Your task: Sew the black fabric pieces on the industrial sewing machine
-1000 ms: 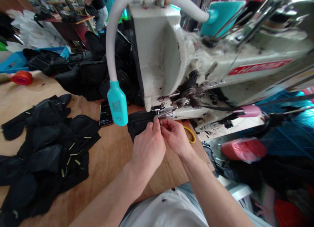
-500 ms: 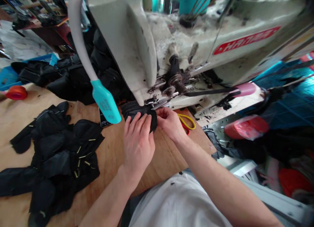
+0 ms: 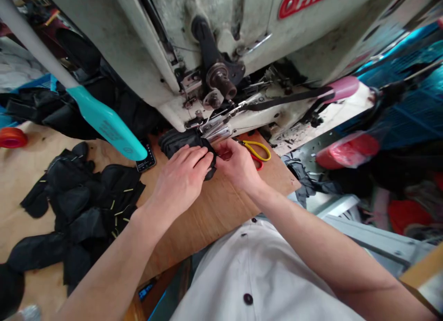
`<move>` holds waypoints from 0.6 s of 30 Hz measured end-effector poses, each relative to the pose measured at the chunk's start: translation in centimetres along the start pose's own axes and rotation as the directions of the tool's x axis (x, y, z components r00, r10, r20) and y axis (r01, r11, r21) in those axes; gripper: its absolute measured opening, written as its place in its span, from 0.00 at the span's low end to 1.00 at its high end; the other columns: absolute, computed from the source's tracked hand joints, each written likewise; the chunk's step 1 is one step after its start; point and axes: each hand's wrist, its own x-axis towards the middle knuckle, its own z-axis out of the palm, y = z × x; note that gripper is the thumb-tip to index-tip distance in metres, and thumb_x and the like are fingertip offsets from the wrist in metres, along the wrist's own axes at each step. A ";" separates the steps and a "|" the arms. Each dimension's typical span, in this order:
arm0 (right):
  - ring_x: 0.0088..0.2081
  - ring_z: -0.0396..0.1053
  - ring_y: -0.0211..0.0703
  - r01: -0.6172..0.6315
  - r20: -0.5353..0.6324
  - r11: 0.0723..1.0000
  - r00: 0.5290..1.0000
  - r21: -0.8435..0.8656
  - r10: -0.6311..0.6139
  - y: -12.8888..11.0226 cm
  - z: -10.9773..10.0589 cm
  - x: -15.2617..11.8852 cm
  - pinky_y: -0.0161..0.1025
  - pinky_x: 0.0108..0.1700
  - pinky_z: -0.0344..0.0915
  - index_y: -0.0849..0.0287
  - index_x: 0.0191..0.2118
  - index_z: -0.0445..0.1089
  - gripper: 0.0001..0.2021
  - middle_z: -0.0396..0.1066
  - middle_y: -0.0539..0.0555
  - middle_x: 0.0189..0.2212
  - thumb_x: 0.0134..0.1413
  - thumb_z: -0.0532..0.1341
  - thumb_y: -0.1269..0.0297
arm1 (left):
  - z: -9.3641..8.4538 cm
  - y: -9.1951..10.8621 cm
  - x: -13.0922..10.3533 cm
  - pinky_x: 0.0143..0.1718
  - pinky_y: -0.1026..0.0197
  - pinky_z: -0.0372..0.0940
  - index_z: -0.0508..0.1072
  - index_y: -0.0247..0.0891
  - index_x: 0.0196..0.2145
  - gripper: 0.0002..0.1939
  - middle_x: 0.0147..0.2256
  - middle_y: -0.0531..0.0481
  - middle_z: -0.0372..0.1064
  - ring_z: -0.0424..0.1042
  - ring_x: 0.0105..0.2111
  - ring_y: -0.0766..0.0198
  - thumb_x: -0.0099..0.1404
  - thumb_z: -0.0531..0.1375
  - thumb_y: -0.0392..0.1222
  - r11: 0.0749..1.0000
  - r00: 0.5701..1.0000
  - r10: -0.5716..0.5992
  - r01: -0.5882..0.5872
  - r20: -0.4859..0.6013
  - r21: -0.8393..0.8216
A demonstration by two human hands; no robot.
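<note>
At the sewing machine's [image 3: 256,39] needle end lies a folded black fabric piece [image 3: 175,142], partly tucked under the metal guide [image 3: 216,129]. My left hand [image 3: 185,168] rests flat on top of this piece, fingers stretched over it and the thumb hidden. At the right edge of the fabric my right hand [image 3: 238,166] is closed in a pinch beside the guide, its fingertips on the fabric edge. A black strap [image 3: 290,100] runs from a pink roll [image 3: 342,92] towards the guide. The needle itself is hard to make out.
Yellow-and-red-handled scissors [image 3: 259,151] lie right of my right hand. A heap of black fabric pieces [image 3: 83,196] covers the table's left part. A phone [image 3: 147,159] lies beneath the turquoise lamp head [image 3: 109,124]. More black pieces [image 3: 114,104] sit behind the machine.
The view has moved closer to the machine, which fills more of the picture. Both hands stay at the black fabric; my left hand lies more slantwise across it.
</note>
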 end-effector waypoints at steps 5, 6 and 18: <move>0.28 0.68 0.39 -0.083 0.109 0.995 0.991 0.060 0.076 -0.4 -0.7 -0.1 0.35 0.32 0.62 0.60 0.31 0.73 0.05 0.73 0.49 0.27 0.46 0.60 0.67 | 0.2 0.4 -0.1 0.65 0.44 0.60 0.72 0.34 0.56 0.17 0.56 0.41 0.70 0.69 0.57 0.52 0.73 0.53 0.35 0.999 0.999 -0.053 0.053 0.006 -0.009; 0.28 0.68 0.39 -0.104 0.125 0.991 0.988 0.090 0.092 -0.4 -0.7 0.0 0.35 0.31 0.63 0.60 0.31 0.73 0.06 0.73 0.49 0.26 0.45 0.61 0.67 | 0.1 0.4 0.0 0.65 0.44 0.60 0.72 0.35 0.56 0.17 0.56 0.41 0.70 0.69 0.57 0.52 0.73 0.52 0.36 0.998 0.998 -0.059 0.059 0.010 -0.017; 0.27 0.68 0.39 -0.213 0.140 0.915 0.975 0.344 0.174 -1.0 1.6 2.7 0.35 0.30 0.66 0.61 0.30 0.72 0.08 0.74 0.50 0.25 0.39 0.64 0.65 | -0.2 -2.7 1.5 0.58 0.47 0.65 0.75 0.36 0.53 0.15 0.50 0.43 0.73 0.70 0.52 0.53 0.73 0.54 0.38 0.994 0.996 -0.091 0.090 -0.009 -0.069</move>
